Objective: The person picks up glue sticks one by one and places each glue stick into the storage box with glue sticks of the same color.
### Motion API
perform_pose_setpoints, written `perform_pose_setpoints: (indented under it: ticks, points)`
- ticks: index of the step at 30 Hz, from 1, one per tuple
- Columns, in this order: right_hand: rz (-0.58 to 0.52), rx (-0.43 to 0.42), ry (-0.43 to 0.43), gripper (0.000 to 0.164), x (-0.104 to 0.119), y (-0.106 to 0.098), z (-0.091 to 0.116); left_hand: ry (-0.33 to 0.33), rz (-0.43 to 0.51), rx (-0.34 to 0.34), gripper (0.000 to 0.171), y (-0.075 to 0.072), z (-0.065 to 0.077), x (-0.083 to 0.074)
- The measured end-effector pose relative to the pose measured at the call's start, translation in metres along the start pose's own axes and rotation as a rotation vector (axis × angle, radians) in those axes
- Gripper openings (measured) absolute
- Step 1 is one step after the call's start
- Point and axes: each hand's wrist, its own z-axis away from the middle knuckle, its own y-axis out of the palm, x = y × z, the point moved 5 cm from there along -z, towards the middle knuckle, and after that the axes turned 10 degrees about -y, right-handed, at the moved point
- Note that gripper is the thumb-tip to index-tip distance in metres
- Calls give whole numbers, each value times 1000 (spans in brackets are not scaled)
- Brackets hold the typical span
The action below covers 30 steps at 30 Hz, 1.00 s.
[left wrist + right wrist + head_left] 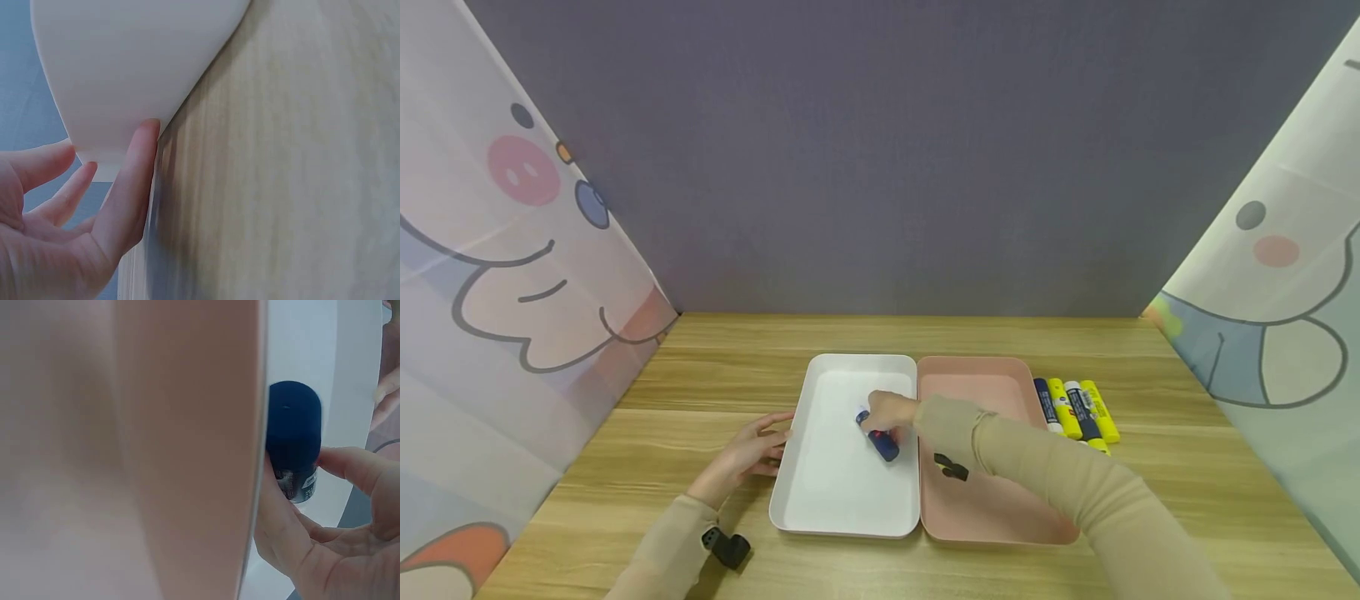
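In the head view a white tray (835, 500) lies on the table. My right hand (891, 412) reaches into it and grips a dark blue glue stick (883, 446) close over the tray floor. Thumb and fingers lie on either side of the glue stick (294, 425) in the right wrist view, its blue end toward the camera. At the tray's left side is my left hand (752, 450), its extended fingers touching the outer wall. The left wrist view shows the fingertips (149, 128) against the white wall.
A pink tray (977, 517) stands right against the white one, under my right forearm. To its right several blue and yellow glue sticks (1078, 408) lie on the wooden table (722, 358). A grey panel (880, 167) rises behind, with printed curtains on both sides.
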Motion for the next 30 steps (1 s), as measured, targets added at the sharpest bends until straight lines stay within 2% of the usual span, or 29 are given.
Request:
perform_pose_setpoints:
  ticks: [7, 12, 18, 24, 30]
  points:
    - [1, -10, -60, 11, 3, -4, -1, -7, 10, -8, 55, 0, 0, 1]
    - [-47, -29, -49, 12, 4, -15, 3, -12, 17, -14, 54, 0, -1, 1]
    - [-97, -47, -91, 10, 2, -26, 10, -8, 14, -8, 54, 0, -1, 1]
    - [-180, -58, -187, 14, -4, -37, 27, -4, 20, 4, 56, 0, 0, 1]
    - [-266, -87, -248, 16, -17, -50, 48, -5, 23, 7, 56, -1, -1, 1]
